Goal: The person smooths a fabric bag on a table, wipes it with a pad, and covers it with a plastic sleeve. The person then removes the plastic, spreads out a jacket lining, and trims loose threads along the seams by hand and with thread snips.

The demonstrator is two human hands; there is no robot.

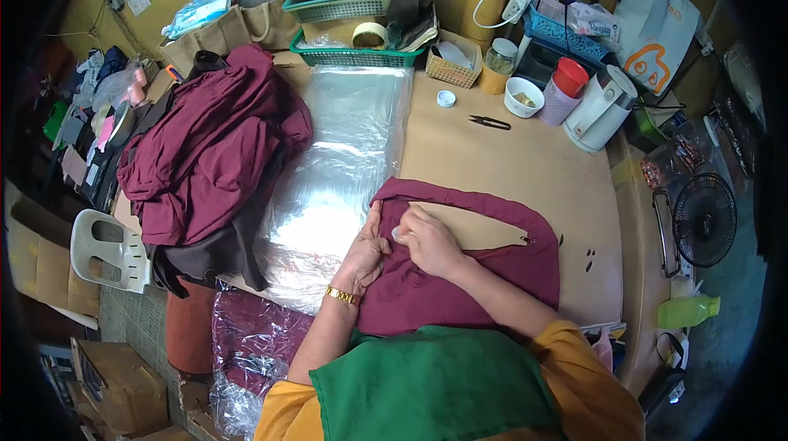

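Observation:
A maroon garment (pixel 460 293) lies in front of me, with a long opening that has a small dark piece, perhaps a zipper pull, at its right end. My left hand (pixel 368 254), with a gold watch (pixel 342 296) at the wrist, holds the garment's left edge beside the opening; some of its fingers are hidden by the cloth. Just right of it, my right hand (pixel 428 242) is closed over the garment near the opening's left end. Between its fingers shows a small white piece (pixel 396 233), too covered to name.
Maroon and dark garments (pixel 213 146) are heaped at the left. Clear plastic bags (pixel 349 129) lie beside them. Thread snips (pixel 489 122), a small white round container (pixel 446 99), a bowl (pixel 524 97) and a white kettle (pixel 602 109) stand or lie toward the back right. A fan (pixel 704 219) is at the right.

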